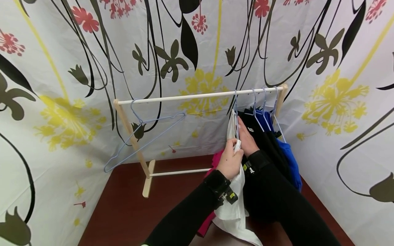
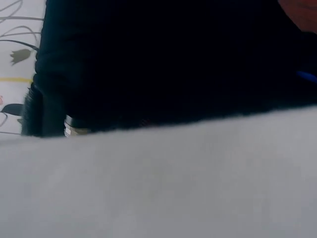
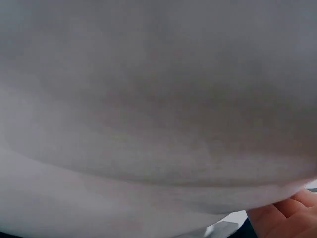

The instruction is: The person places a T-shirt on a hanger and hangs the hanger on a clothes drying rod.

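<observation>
A white garment (image 1: 237,191) hangs from the rail on a light blue hanger (image 1: 236,102). My left hand (image 1: 230,160) pinches the white cloth near the hanger's lower end, thumb and fingers together. On the far side of that hanger, my right hand (image 1: 247,139) lies along the garment with fingers straight, pointing up; its thumb is hidden. White cloth (image 2: 163,183) covers the lower half of the left wrist view, below something dark. Pale cloth (image 3: 148,124) fills most of the right wrist view, with part of a hand at its lower right corner.
The wooden rack's white rail (image 1: 184,98) carries a bare blue hanger (image 1: 144,121) at left. Black garments (image 1: 267,143) and a blue garment (image 1: 290,160) hang at right. A pink garment (image 1: 217,158) shows behind the white one. Patterned curtain (image 1: 203,51) surrounds the dark red table (image 1: 123,205).
</observation>
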A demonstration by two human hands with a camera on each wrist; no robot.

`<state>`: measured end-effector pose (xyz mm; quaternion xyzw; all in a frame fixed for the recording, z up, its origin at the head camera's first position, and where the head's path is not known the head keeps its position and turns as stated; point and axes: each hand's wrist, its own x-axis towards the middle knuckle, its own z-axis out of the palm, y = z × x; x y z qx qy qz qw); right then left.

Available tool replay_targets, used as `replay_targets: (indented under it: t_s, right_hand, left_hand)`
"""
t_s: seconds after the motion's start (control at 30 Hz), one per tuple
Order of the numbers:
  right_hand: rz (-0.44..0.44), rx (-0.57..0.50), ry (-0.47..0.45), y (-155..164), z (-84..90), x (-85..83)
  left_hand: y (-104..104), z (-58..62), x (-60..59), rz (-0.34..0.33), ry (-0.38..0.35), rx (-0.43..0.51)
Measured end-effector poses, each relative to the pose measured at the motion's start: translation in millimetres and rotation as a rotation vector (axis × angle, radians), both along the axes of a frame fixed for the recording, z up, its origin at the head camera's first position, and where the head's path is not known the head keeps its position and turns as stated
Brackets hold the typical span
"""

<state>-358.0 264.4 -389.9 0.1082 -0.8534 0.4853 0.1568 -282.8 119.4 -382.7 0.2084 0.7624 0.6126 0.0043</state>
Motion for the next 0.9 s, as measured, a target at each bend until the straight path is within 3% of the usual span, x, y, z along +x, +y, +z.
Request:
replay_targets:
  t_s: [0.23,0.43,0.53,0.73,0.9]
  right_hand:
    - [-0.01,-0.022,0.012,-8,4.4,12.2]
    - [0.063,-0.103,0.038,-19,12.9,36.2]
    - [0.073,-0.077,0.083,-24,21.1,49.6]
    - [0.043,0.043,0.207,-40,38.1,77.7]
    - [0.09,0.054,0.247,-70,52.2,102.0]
  left_hand:
    - [-9,-3.8,-1.4,-0.013,0.068,0.001]
    - [-32,1.1,1.7,-0.083,0.059,-0.029]
    - [-44,2.9,5.0,-0.098,0.055,-0.057]
    - [-65,-3.3,13.8,-0.061,0.099,-0.138]
    - [-88,-11.4,23.2,-0.029,0.126,-0.196]
